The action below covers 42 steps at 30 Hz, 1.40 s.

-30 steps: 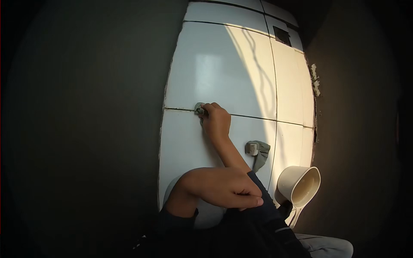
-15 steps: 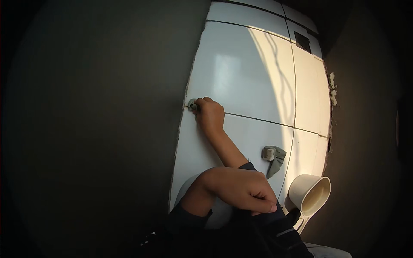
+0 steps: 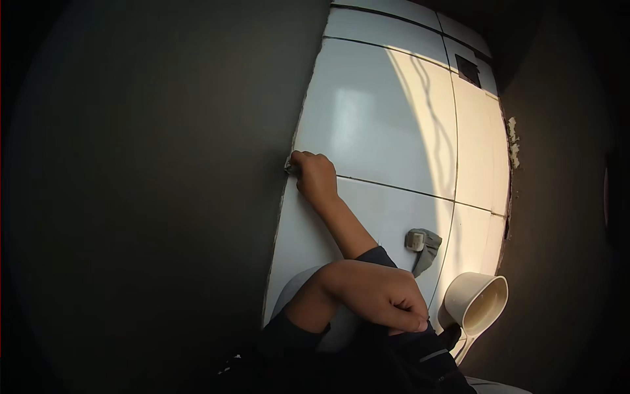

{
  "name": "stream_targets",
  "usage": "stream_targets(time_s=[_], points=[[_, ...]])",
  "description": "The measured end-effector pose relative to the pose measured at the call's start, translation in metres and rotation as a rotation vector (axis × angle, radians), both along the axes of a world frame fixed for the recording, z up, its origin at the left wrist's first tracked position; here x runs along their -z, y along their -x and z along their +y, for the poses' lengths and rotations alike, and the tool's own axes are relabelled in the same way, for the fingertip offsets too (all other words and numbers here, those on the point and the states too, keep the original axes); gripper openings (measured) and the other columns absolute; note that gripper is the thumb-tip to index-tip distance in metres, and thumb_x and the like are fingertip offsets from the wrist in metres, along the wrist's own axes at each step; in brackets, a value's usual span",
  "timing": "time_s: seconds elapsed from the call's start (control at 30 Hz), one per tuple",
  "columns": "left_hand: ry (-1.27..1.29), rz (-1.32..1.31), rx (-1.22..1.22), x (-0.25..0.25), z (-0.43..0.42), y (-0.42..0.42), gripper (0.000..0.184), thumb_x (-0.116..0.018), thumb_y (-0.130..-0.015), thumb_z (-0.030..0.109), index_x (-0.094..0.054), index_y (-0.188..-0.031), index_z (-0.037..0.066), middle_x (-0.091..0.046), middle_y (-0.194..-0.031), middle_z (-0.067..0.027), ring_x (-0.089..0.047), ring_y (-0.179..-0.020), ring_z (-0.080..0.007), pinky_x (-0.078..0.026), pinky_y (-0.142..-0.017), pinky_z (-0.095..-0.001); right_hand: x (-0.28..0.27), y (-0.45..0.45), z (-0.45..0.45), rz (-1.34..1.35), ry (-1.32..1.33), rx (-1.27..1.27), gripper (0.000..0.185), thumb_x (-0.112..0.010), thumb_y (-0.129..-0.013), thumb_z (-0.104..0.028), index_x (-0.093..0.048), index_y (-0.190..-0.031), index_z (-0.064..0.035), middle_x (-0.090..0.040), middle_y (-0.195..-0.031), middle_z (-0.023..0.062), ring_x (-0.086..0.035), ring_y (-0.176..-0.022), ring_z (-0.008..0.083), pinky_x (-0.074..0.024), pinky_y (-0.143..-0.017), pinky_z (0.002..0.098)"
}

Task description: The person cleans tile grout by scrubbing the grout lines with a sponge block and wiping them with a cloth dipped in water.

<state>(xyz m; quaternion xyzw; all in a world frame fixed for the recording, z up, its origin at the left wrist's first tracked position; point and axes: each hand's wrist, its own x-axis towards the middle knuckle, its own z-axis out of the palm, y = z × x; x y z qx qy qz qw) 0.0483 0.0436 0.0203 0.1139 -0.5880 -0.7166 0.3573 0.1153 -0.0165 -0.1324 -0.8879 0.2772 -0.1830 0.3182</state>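
Observation:
My right hand (image 3: 315,177) is closed on a small grey-green piece of cloth (image 3: 289,166), mostly hidden by the fingers. It presses at the left edge of the white tiles (image 3: 367,125), where a dark joint line meets the dark wall. My left hand (image 3: 387,295) lies across my right arm near the sleeve. Its fingers are curled in a fist, with nothing visible in them. Right of my forearm, a second grey cloth (image 3: 430,253) rests on the tile with a small whitish block (image 3: 415,241) on it.
A cream dipper (image 3: 469,302) with a long handle and some liquid inside stands at the lower right. A dark square opening (image 3: 468,70) sits in the far tiles. Dark surfaces (image 3: 164,184) border the tiles on both sides. Sunlight falls along the right.
My right hand has slid a little left along the joint, taking the cloth to the tile edge. The view has shifted slightly. My left hand keeps its pose.

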Motion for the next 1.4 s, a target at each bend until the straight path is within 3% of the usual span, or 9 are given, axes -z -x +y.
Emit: stream_targets(time_s=[0.3,0.53,0.6,0.67,0.9,1.07,1.17,1.37,1.4], points=[[0.025,-0.034,0.073,-0.005,-0.002,0.008,0.036,-0.044,-0.095,0.018,-0.051,-0.062,0.003,-0.050,-0.053,-0.0011,-0.045,-0.046,-0.0100,-0.035,-0.046,-0.0260,-0.001,0.003,0.001,0.013,-0.017,-0.028,0.032,-0.060,-0.061,0.010,-0.060,-0.088,-0.0074,-0.064,-0.082,0.0095,-0.058,-0.072,0.0323,-0.0486,-0.063,0.0413],[0.014,-0.063,0.157,-0.008,0.000,0.017,0.037,-0.044,-0.096,0.016,-0.049,-0.063,0.001,-0.052,-0.055,-0.0032,-0.047,-0.048,-0.0108,-0.036,-0.047,-0.0252,-0.006,0.050,0.002,-0.080,-1.024,-0.086,0.030,-0.070,-0.077,-0.013,-0.056,-0.103,-0.0085,-0.064,-0.090,0.0081,-0.061,-0.085,0.0198,-0.0468,-0.077,0.0313],[0.010,-0.067,0.181,-0.013,0.001,0.022,0.037,-0.043,-0.096,0.017,-0.049,-0.063,0.001,-0.054,-0.057,-0.0032,-0.049,-0.050,-0.0100,-0.037,-0.048,-0.0251,0.000,0.079,0.013,-0.604,-1.777,-0.030,0.037,-0.066,-0.081,-0.012,-0.048,-0.113,-0.0098,-0.058,-0.102,0.0054,-0.055,-0.092,0.0155,-0.0448,-0.080,0.0315],[0.005,-0.102,0.227,-0.014,0.001,0.028,0.037,-0.043,-0.097,0.017,-0.049,-0.063,0.000,-0.054,-0.058,-0.0033,-0.049,-0.051,-0.0097,-0.037,-0.049,-0.0251,-0.017,0.117,0.012,-0.694,-1.884,0.052,0.046,-0.062,-0.082,-0.009,-0.042,-0.123,-0.0137,-0.053,-0.109,0.0041,-0.052,-0.095,0.0157,-0.0440,-0.082,0.0339],[-0.109,-0.184,0.294,0.002,-0.004,0.058,0.035,-0.043,-0.096,0.016,-0.053,-0.066,0.001,-0.054,-0.059,-0.0034,-0.049,-0.054,-0.0089,-0.039,-0.052,-0.0248,-0.122,0.275,-0.006,-1.152,-1.460,0.250,0.044,-0.047,-0.085,-0.021,-0.043,-0.129,-0.0150,-0.054,-0.106,0.0041,-0.055,-0.088,0.0169,-0.0481,-0.074,0.0394],[-0.287,-0.296,0.343,-0.004,-0.009,0.093,0.024,-0.042,-0.095,0.014,-0.055,-0.081,0.000,-0.036,-0.055,0.0046,-0.032,-0.052,-0.0040,-0.030,-0.048,-0.0220,-0.150,0.376,-0.012,-1.250,-1.140,0.555,0.043,-0.047,-0.092,-0.040,-0.046,-0.123,-0.0101,-0.055,-0.099,0.0029,-0.055,-0.086,0.0151,-0.0506,-0.072,0.0374],[-0.275,-0.255,0.312,0.001,-0.006,0.123,0.024,-0.041,-0.096,0.017,-0.056,-0.084,0.002,-0.037,-0.056,0.0047,-0.032,-0.051,-0.0040,-0.029,-0.048,-0.0217,-0.149,0.409,-0.008,-1.062,-0.963,0.734,0.039,-0.062,-0.087,-0.029,-0.049,-0.117,-0.0096,-0.054,-0.091,0.0028,-0.055,-0.079,0.0126,-0.0529,-0.065,0.0299],[-0.460,-0.193,0.363,0.032,0.001,0.179,0.024,-0.041,-0.094,0.019,-0.058,-0.086,0.004,-0.040,-0.059,0.0043,-0.034,-0.053,-0.0038,-0.029,-0.050,-0.0205,-0.126,0.443,0.002,0.377,-0.422,0.943,0.023,-0.066,-0.071,-0.005,-0.055,-0.092,-0.0044,-0.060,-0.084,0.0115,-0.059,-0.077,0.0190,-0.0491,-0.070,0.0306],[-0.472,-0.202,0.384,0.042,0.003,0.185,0.022,-0.042,-0.093,0.017,-0.058,-0.086,0.004,-0.039,-0.058,0.0050,-0.034,-0.052,-0.0036,-0.028,-0.049,-0.0206,-0.113,0.447,0.002,0.374,-0.421,0.950,0.023,-0.066,-0.071,-0.005,-0.055,-0.092,-0.0044,-0.060,-0.084,0.0115,-0.059,-0.077,0.0190,-0.0491,-0.070,0.0306]])
